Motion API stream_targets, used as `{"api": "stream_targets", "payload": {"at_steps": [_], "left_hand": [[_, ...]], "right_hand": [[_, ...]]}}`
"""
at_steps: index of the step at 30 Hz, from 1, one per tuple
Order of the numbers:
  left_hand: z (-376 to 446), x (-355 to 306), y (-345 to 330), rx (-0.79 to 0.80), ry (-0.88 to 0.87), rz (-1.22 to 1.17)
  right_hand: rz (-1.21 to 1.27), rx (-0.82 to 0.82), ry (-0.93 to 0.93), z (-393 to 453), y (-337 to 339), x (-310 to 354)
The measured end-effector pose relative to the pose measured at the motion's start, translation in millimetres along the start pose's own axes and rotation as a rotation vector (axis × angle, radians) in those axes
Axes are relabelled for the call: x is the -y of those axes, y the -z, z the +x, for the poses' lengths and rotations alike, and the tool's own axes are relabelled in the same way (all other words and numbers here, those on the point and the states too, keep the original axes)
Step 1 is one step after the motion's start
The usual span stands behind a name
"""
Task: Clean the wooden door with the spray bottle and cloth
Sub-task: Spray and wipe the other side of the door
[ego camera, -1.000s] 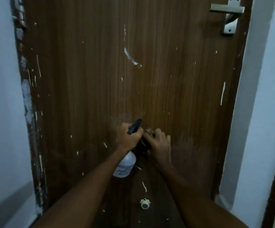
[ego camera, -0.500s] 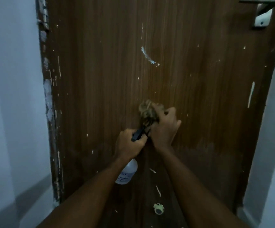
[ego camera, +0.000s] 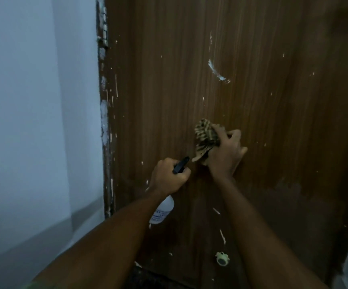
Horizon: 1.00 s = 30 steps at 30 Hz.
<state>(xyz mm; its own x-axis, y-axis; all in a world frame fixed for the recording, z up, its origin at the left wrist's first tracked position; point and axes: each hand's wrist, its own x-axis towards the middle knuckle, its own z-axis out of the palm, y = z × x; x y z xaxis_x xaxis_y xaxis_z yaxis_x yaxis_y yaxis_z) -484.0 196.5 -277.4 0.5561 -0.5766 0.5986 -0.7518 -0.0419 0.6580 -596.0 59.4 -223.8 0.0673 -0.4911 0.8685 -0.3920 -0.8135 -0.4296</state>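
Head view: you're mid-wipe, right hand (ego camera: 224, 152) clutching the striped cloth (ego camera: 205, 138) against the wooden door (ego camera: 273, 101), left hand (ego camera: 168, 177) gripping the spray bottle (ego camera: 162, 209). I'd go for that white paint smear (ego camera: 217, 71) next.

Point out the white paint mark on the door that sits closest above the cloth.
It is the curved white smear above the cloth: the broadest, hook-shaped mark on the wooden door; the others are thin flecks and streaks.

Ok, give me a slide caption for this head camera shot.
Right hand wipes the wooden door with a striped cloth; left hand holds the spray bottle.
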Motion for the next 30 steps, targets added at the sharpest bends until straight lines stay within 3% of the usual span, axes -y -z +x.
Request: {"api": "stream_targets", "payload": {"at_steps": [7, 10, 14, 16, 18, 21, 23, 28, 30], "left_hand": [[14.6, 8.2, 9.3, 0.09, 0.057, 0.146], [15.7, 22.4, 10.3, 0.08, -0.029, 0.026], [19.3, 48.4, 18.2, 0.096, -0.03, -0.124], [23.1, 57.8, 24.0, 0.123, -0.051, -0.16], [29.0, 63.7, 30.9, 0.109, -0.072, -0.178], [39.2, 80.3, 43.2, -0.006, -0.065, -0.242], [41.7, 91.5, 50.7, -0.062, -0.033, -0.269], [33.0, 124.5, 67.5, -0.041, -0.005, -0.224], [30.3, 135.5, 74.4, -0.05, -0.007, -0.207]], "right_hand": [[-0.145, 0.027, 0.17, 2.7, -6.5, -3.3], [-0.239, 0.026, 0.236, -18.9, -25.4, -0.9], [-0.365, 0.199, 0.603, -71.7, -66.1, -9.7], [-0.402, 0.268, 0.694, -76.5, -73.1, -5.6], [-0.334, 0.21, 0.571, -53.5, -72.0, 15.4], [-0.16, -0.033, 0.262, -13.4, -70.4, 52.2], [-0.176, -0.068, 0.267, -11.9, -77.6, 59.7], [-0.477, 0.488, 0.82, -58.7, -96.3, 37.1], [-0.438, 0.468, 0.78, -48.0, -99.7, 49.8]]}}
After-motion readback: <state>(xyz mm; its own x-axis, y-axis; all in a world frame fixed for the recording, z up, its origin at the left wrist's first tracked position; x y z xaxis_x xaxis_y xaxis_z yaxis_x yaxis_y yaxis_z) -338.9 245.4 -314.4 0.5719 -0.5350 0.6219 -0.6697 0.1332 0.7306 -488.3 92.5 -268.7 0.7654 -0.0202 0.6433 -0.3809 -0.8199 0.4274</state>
